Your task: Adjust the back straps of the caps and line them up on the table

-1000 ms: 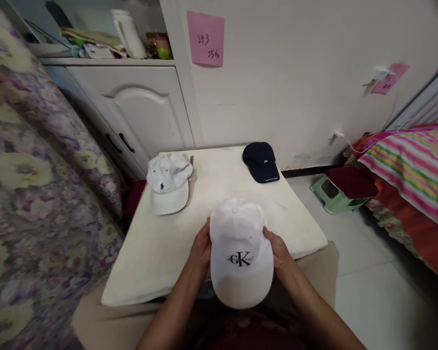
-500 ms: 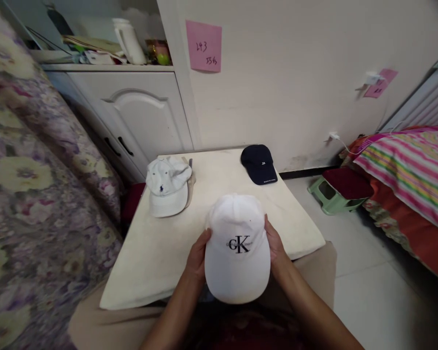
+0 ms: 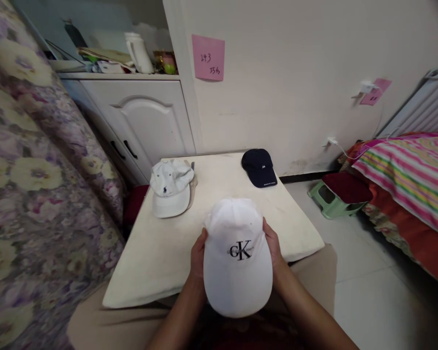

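Between my two hands is a white baseball cap [image 3: 237, 282] with dark letters on its front, its brim pointing down toward me. My left hand [image 3: 198, 255] grips the cap's left side, and my right hand [image 3: 273, 248] grips the right side; most of the fingers are hidden behind the cap. It is held above the near edge of the cream-coloured table [image 3: 160, 262]. A pale cap [image 3: 171, 187] with a small dark emblem lies at the table's left, partly covering something beige. Toward the back right rests a navy cap [image 3: 260, 167].
A white cabinet [image 3: 149, 116] and a flowered curtain [image 3: 40, 194] stand to the left. Behind the table is a wall with a pink note [image 3: 208, 57]. To the right are a green stool [image 3: 336, 194] and a bed with a striped cover [image 3: 405, 170].
The white cap and both hands have come slightly lower and nearer to me. My view has tilted up a little, so the background sits lower. Both hands keep their hold.
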Demonstrator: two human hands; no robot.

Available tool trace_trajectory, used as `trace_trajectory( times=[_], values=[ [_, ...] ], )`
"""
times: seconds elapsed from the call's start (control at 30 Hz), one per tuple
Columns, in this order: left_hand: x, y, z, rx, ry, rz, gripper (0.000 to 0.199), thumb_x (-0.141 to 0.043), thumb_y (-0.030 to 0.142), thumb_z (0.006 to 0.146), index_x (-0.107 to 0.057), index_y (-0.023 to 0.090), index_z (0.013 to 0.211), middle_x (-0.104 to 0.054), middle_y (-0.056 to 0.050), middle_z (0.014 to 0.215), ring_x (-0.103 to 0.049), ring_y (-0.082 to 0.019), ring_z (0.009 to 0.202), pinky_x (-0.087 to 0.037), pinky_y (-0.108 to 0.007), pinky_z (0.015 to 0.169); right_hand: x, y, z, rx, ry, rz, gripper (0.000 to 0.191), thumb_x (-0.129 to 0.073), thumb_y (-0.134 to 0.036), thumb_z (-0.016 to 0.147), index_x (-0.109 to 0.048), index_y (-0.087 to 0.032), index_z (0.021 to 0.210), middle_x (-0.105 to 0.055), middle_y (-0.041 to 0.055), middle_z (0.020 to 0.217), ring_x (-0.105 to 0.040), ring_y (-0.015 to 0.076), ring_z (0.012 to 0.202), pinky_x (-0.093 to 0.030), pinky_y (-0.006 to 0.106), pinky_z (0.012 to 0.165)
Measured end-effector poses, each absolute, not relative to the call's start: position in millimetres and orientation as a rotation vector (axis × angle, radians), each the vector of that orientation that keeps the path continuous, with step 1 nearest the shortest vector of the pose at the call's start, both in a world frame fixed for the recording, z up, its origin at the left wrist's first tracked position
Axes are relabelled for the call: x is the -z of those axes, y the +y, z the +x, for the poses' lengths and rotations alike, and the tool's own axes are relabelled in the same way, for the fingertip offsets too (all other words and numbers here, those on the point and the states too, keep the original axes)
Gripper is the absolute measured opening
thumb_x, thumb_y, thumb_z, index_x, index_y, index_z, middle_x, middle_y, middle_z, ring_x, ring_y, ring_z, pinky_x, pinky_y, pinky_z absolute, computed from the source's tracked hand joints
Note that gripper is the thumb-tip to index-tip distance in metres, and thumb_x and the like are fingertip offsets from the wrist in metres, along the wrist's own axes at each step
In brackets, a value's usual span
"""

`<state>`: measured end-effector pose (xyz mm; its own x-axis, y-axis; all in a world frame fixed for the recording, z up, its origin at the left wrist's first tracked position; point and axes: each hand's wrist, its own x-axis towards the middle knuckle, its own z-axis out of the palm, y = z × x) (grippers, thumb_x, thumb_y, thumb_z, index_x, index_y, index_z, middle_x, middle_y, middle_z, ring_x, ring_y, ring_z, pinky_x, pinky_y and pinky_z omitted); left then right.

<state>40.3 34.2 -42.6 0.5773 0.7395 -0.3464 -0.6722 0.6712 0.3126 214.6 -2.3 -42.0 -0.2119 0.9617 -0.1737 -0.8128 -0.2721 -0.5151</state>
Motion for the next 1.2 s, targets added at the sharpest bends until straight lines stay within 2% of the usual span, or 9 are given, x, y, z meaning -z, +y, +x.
trace_trajectory(
  times=[0.13, 0.23, 0.4, 0.63, 0.83, 0.93, 1.03, 1.2],
  values=[
    [38, 32, 44, -0.854, 0.483, 0.178, 0.038, -0.059, 0.044, 0.091, -0.077, 0.012, 0.101, -0.081, -0.009, 0.083, -0.073, -0.034, 0.099, -0.054, -0.045, 0.097, 49, -6, 215, -1.783, -0.344, -0.520, 0.068, -0.055, -0.074, 0.077, -0.071, -0.019, 0.114, -0.078, 0.0092, 0.106, -0.063, 0.0358, 0.118, -0.046, 0.054, 0.102],
    [36, 30, 44, -0.859, 0.467, 0.177, 0.042, -0.056, 0.049, 0.092, -0.077, 0.013, 0.100, -0.081, -0.009, 0.089, -0.072, -0.035, 0.103, -0.052, -0.046, 0.100, 52, -5, 217, -1.807, -0.358, -0.555, 0.065, -0.059, -0.072, 0.074, -0.074, -0.020, 0.111, -0.079, 0.0080, 0.103, -0.064, 0.0371, 0.115, -0.048, 0.053, 0.102],
    [41, 28, 39, -0.821, 0.404, 0.199, 0.049, -0.055, 0.053, 0.091, -0.074, 0.014, 0.112, -0.080, -0.012, 0.099, -0.068, -0.037, 0.112, -0.048, -0.049, 0.103, 46, -1, 209, -1.715, -0.422, -0.570, 0.064, -0.050, -0.072, 0.082, -0.072, -0.022, 0.115, -0.079, 0.0062, 0.101, -0.067, 0.0360, 0.106, -0.051, 0.053, 0.097],
    [51, 22, 42, -0.908, 0.459, 0.193, 0.045, -0.063, 0.056, 0.083, -0.077, 0.013, 0.090, -0.080, -0.013, 0.093, -0.068, -0.041, 0.108, -0.051, -0.050, 0.099, 46, 2, 200, -1.698, -0.384, -0.560, 0.051, -0.050, -0.064, 0.087, -0.075, -0.022, 0.103, -0.079, 0.0045, 0.092, -0.069, 0.0343, 0.099, -0.054, 0.050, 0.093],
    [47, 26, 41, -0.949, 0.449, 0.182, 0.034, -0.062, 0.045, 0.086, -0.077, 0.015, 0.090, -0.080, -0.010, 0.087, -0.071, -0.038, 0.102, -0.052, -0.049, 0.099, 41, 3, 198, -1.754, -0.430, -0.568, 0.066, -0.043, -0.073, 0.088, -0.071, -0.020, 0.116, -0.079, 0.0064, 0.097, -0.068, 0.0338, 0.105, -0.053, 0.050, 0.095],
    [52, 30, 35, -0.924, 0.403, 0.154, 0.032, -0.062, 0.044, 0.086, -0.078, 0.015, 0.085, -0.080, -0.010, 0.082, -0.070, -0.038, 0.104, -0.050, -0.049, 0.101, 39, 5, 196, -1.718, -0.398, -0.544, 0.061, -0.045, -0.072, 0.088, -0.074, -0.023, 0.109, -0.079, 0.0049, 0.101, -0.068, 0.0332, 0.107, -0.052, 0.049, 0.097],
    [56, 36, 28, -0.834, 0.386, 0.127, 0.036, -0.059, 0.043, 0.088, -0.079, 0.014, 0.090, -0.080, -0.011, 0.082, -0.070, -0.038, 0.107, -0.049, -0.050, 0.103, 39, 6, 197, -1.728, -0.358, -0.517, 0.061, -0.043, -0.073, 0.089, -0.074, -0.024, 0.105, -0.079, 0.0041, 0.102, -0.067, 0.0327, 0.109, -0.050, 0.049, 0.100],
    [53, 41, 22, -0.805, 0.434, 0.086, 0.037, -0.054, 0.039, 0.091, -0.080, 0.013, 0.088, -0.079, -0.010, 0.072, -0.074, -0.036, 0.097, -0.052, -0.047, 0.099, 41, 10, 205, -1.780, -0.330, -0.523, 0.076, -0.039, -0.079, 0.087, -0.068, -0.019, 0.123, -0.079, 0.0074, 0.102, -0.065, 0.0319, 0.116, -0.047, 0.049, 0.103]
  ],
)
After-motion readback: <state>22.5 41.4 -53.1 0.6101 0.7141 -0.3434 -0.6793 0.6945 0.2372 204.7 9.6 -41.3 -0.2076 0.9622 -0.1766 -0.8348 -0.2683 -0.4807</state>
